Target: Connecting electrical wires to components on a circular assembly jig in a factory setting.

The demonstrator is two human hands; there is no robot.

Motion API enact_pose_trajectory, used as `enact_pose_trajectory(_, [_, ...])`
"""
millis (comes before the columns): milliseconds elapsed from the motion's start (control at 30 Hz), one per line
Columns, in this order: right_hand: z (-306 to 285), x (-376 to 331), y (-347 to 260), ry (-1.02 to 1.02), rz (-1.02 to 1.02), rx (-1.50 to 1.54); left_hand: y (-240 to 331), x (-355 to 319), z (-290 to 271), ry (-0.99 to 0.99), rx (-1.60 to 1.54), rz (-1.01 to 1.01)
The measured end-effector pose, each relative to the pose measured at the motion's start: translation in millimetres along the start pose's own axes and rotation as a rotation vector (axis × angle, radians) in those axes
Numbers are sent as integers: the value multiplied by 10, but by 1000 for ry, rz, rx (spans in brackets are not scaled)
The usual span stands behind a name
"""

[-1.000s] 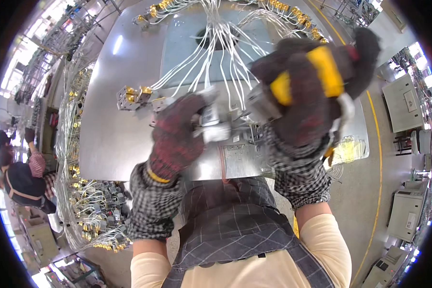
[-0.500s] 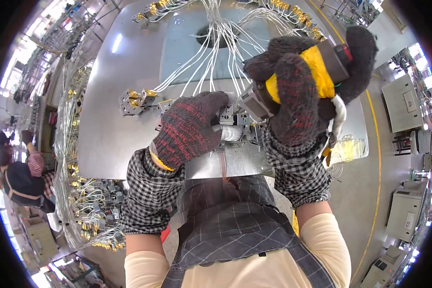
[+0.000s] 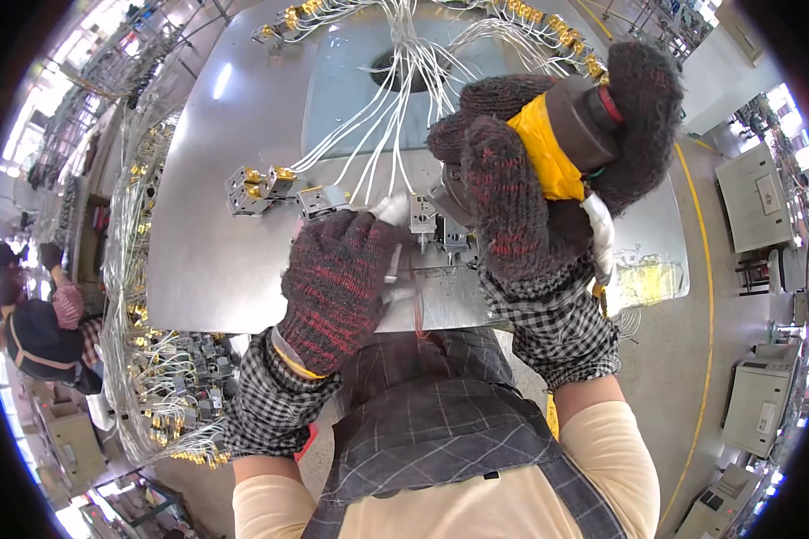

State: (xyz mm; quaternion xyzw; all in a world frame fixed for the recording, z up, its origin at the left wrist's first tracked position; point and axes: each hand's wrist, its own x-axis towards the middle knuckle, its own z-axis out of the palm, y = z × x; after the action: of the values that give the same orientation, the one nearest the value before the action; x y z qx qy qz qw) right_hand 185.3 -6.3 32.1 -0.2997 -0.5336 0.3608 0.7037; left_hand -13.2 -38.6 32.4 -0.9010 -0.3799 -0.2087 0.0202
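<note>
My right hand (image 3: pixel 510 202), in a dark knitted glove flecked with red, grips a dark hand-held power tool (image 3: pixel 559 144) wrapped in yellow tape, with a red part at its end. The tool's head is partly hidden by my fingers, close to the small metal blocks (image 3: pixel 422 216) on the steel table. White cables (image 3: pixel 395 144) run from the blocks toward a dark round hole. My left hand (image 3: pixel 333 283), gloved alike with white-covered fingertips, is left of those blocks. Its thumb and forefinger are apart, with nothing visible between them.
The steel table (image 3: pixel 207 251) carries more metal blocks (image 3: pixel 261 189) at left and brass-coloured connectors (image 3: pixel 566 36) along the far edge. Bundles of cabled parts (image 3: pixel 180 386) hang at the left. Another person (image 3: pixel 45 341) works farther left. Grey cabinets (image 3: pixel 764 207) stand at right.
My left hand has drawn back toward me and left, its fingers coming off the metal blocks. My right hand has shifted left with the power tool.
</note>
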Motion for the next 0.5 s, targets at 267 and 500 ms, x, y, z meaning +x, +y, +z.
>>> enact_pose_trajectory(267, [-5, -48, 54, -106, 131, 43, -378, 43, -103, -143, -341, 74])
enact_pose_trajectory(500, [6, -72, 94, -136, 190, 60, -314, 31, -104, -37, -652, -66])
